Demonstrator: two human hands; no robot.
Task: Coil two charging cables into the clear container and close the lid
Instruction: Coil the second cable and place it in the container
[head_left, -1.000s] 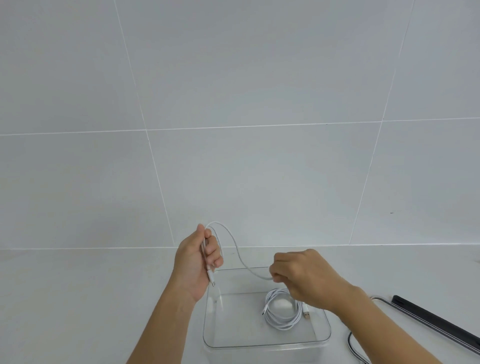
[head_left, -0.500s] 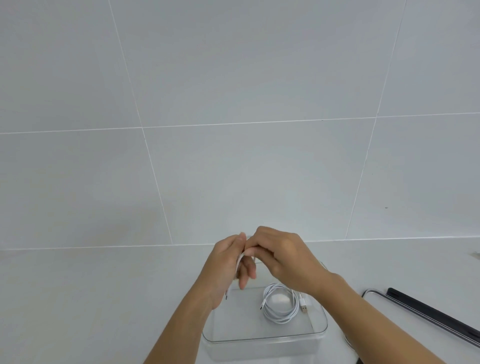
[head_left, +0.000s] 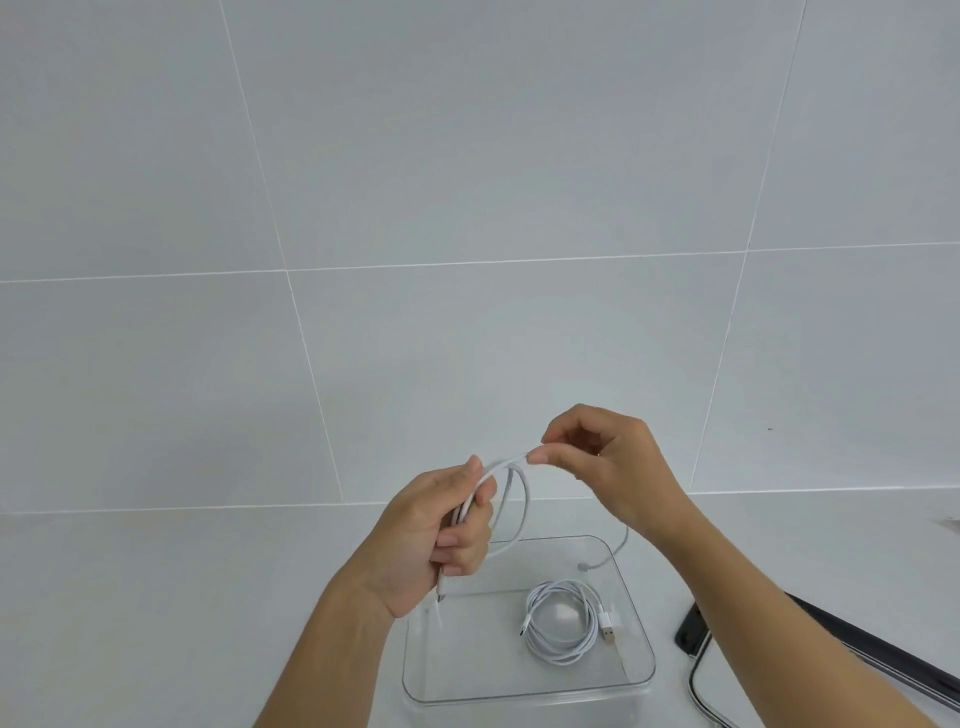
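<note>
One head-worn wide-angle view, facing forward and down, close over counter (head_left: 156, 597), tiled wall (head_left: 467, 156) ahead

A pale grey counter (head_left: 156, 623) w/ a smooth matte top is seen. A clear container (head_left: 519, 699), rect. w/ rounded corners and an open top, is set on it, approx. centre, low in view. To the right, near but apart from it, a long black bar (head_left: 857, 654) is laid diagonally; a bent chrome tube (head_left: 693, 680) is seen beside it, cut off by the frame edge.
</note>
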